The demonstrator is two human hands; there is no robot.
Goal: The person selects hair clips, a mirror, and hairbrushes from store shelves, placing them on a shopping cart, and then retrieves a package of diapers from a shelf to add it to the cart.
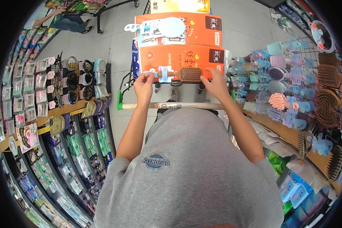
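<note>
A wooden paddle hairbrush [190,74] with a blue-and-white card [166,74] around its handle lies crosswise before me, bristles facing up. My left hand [144,87] pinches the card's hanging tab at the handle end. At the far end of the brush head is my right hand [216,84], thumb and forefinger spread about its edge; how firmly they touch it is unclear. Just beyond, two orange-red boxes [182,58] top the shopping cart's load. A packaged light-blue hand mirror [172,27] and other carded goods rest on the farther box.
The cart handle [188,105] crosses in front of my waist. Hairbrushes [286,75] hang on a rack at right. Headbands [71,81] and carded hair accessories [18,82] hang at left, above divided shelves. At upper left, another person [65,24] stands by a second cart [85,7].
</note>
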